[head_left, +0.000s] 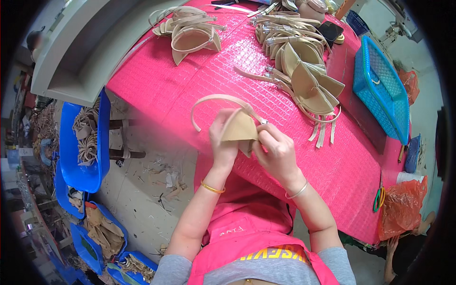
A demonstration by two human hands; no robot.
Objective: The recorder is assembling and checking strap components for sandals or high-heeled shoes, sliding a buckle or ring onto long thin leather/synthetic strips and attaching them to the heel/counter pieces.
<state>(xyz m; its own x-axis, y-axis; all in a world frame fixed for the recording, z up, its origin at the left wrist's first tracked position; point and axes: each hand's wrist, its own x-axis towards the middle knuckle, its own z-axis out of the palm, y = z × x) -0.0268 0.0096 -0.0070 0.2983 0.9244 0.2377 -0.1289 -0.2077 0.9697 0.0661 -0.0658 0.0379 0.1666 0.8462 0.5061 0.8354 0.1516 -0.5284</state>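
Observation:
A beige sandal upper (241, 127) with a long ankle strap and a small metal buckle is held up between my two hands. My left hand (222, 145) is closed on its left side, with the fingers partly hidden behind the panel. My right hand (277, 153) pinches the right edge near the buckle. The strap (213, 98) curves up and over to the left, its tip hanging free. Beyond, on the pink-covered table (223, 61), similar uppers lie in a long overlapping row (308, 88) at right and in a smaller bunch (190, 40) at far left.
A turquoise basket (361, 88) stands at the table's right, near a phone (331, 31). Scissors (379, 198) and a red plastic bag (403, 209) are at the right edge. Blue bins (66, 156) of beige pieces stand at left. Another person's arm (391, 256) shows at lower right.

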